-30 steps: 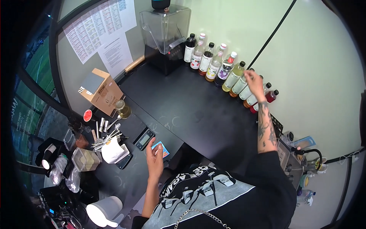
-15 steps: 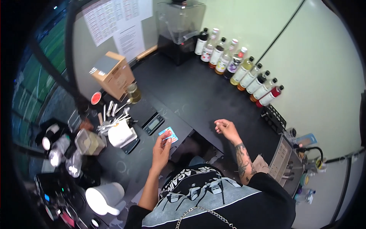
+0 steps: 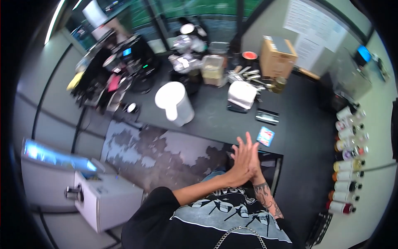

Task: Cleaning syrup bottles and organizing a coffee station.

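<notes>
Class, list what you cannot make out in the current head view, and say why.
Head view:
Right hand: largely hidden behind the left hand; anything between them is unseen.
Wall sheets: print too small and blurred.
Bottle labels: blurred.
Cardboard box: inside hidden by its sides.

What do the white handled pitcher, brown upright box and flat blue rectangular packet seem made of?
White handled pitcher: probably plastic, given its smooth, cloudy sides. Brown upright box: likely cardboard, matte, with flat faces and straight edges. Flat blue rectangular packet: perhaps coated paper or plastic film; it looks printed, but blur leaves this open.
</notes>
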`<action>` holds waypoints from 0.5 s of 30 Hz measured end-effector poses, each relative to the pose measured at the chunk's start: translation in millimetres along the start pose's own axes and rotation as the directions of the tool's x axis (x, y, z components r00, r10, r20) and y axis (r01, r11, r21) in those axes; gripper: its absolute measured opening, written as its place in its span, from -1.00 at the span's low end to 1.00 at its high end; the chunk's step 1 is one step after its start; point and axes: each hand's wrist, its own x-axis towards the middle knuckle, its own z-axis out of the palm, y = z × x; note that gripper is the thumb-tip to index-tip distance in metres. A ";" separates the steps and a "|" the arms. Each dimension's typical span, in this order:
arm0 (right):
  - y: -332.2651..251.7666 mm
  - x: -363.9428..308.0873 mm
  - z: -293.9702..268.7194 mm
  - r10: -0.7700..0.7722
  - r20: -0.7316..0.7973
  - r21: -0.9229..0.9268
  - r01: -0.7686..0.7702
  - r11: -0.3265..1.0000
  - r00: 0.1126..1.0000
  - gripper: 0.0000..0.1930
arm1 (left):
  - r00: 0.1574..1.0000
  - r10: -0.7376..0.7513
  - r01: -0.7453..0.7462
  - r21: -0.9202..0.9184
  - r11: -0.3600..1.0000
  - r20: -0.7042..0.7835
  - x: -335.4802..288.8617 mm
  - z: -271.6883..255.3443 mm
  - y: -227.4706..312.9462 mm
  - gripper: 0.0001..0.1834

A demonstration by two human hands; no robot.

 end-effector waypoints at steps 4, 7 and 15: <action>21.6 5.5 46.8 -0.046 -0.124 0.008 0.048 0.999 0.991 -0.14 | 0.985 -0.171 0.165 -0.142 0.976 -0.028 -33.0 -30.1 -1.8 0.02; 31.7 -8.6 104.2 -0.059 0.252 -0.271 0.129 0.954 0.966 -0.15 | 0.926 -0.287 0.213 -0.288 0.934 -0.246 -52.0 -71.6 -6.8 0.00; 85.7 20.4 202.1 0.401 0.788 -0.589 0.381 0.713 0.467 -0.47 | 0.938 -0.343 0.205 -0.888 0.411 0.057 -190.9 -185.0 -44.4 -0.21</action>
